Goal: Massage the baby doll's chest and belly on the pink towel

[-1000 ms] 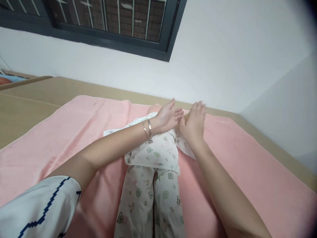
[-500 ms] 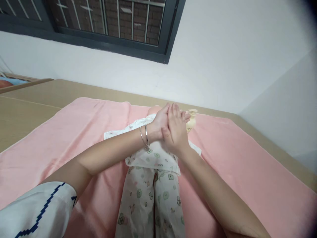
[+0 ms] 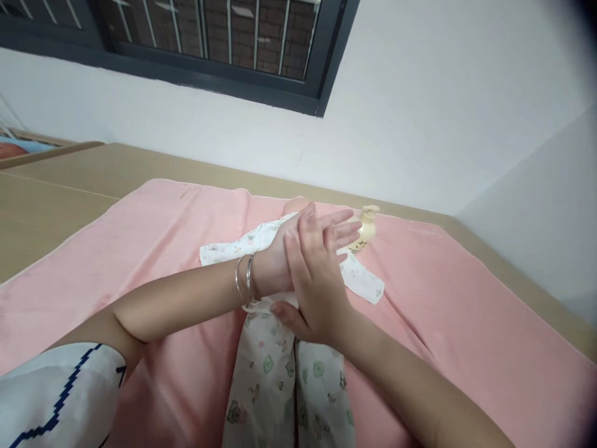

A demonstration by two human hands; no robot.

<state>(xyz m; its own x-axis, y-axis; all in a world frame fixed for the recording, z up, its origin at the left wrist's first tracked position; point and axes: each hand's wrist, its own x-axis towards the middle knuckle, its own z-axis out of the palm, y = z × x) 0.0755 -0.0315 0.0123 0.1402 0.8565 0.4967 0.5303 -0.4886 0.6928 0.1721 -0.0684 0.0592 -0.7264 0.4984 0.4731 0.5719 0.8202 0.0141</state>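
My left hand is turned palm up with its fingers stretched out to the right, and two thin silver bracelets circle its wrist. Across that palm lies my right hand, palm down, its fingers extended and its thumb held apart. The two hands touch each other, and no object shows between them. Beneath them lie a white long-sleeved top and white trousers with small green and pink prints. A rounded skin-coloured shape shows at the neck end, mostly hidden by my hands.
Just beyond my fingertips stands a cream pump bottle with dark lettering. A pink blanket covers much of the tan surface. Behind are a white wall and a dark-framed window with bars.
My right hand has slid from palm-against-palm down toward the left wrist. My left hand has turned more palm up, its fingers spreading rightward. Both hands sit slightly lower in view.
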